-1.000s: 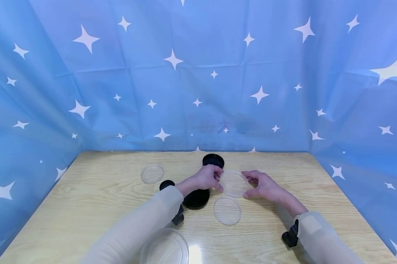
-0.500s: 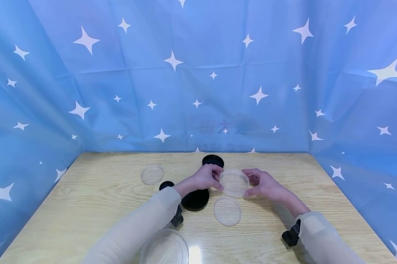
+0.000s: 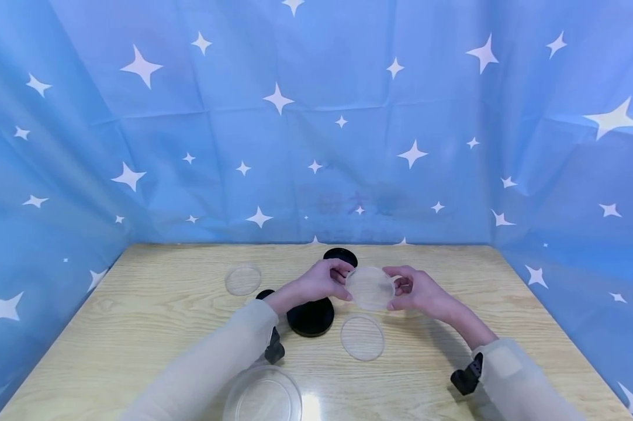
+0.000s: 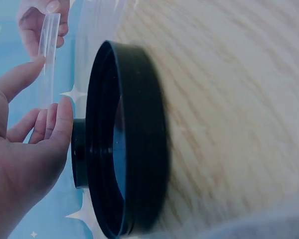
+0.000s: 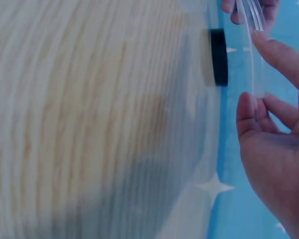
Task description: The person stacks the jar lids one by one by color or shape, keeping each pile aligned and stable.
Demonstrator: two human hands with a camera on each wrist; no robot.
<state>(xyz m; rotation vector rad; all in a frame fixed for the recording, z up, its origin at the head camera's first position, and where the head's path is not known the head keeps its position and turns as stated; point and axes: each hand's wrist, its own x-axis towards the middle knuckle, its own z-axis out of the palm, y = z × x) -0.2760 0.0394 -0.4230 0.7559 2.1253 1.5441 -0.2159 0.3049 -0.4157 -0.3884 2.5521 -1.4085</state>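
Between my two hands a clear round shallow plastic dish (image 3: 370, 288) is held up over the table, slightly tilted. My left hand (image 3: 321, 282) pinches its left edge between thumb and fingers, and my right hand (image 3: 424, 296) grips the right edge the same way. Seen edge-on in the left wrist view, the dish (image 4: 49, 45) shows a thin ridged rim. Below my left hand lies a large black round dish (image 3: 310, 319). Another black round dish (image 3: 339, 255) sits behind that hand. On the table just in front of the held dish is a clear round disc (image 3: 362, 338) with a raised rim.
A small black round piece (image 3: 264, 294) is partly hidden by my left wrist. Another clear round dish (image 3: 242, 279) lies back left, and a larger clear one (image 3: 264, 397) at the front beside my left sleeve. A starry blue curtain (image 3: 216, 134) stands behind the wooden table (image 3: 137, 316).
Both hands have raised the clear dish off the table and tipped it, moving it slightly to the left. The other dishes stay where they were.
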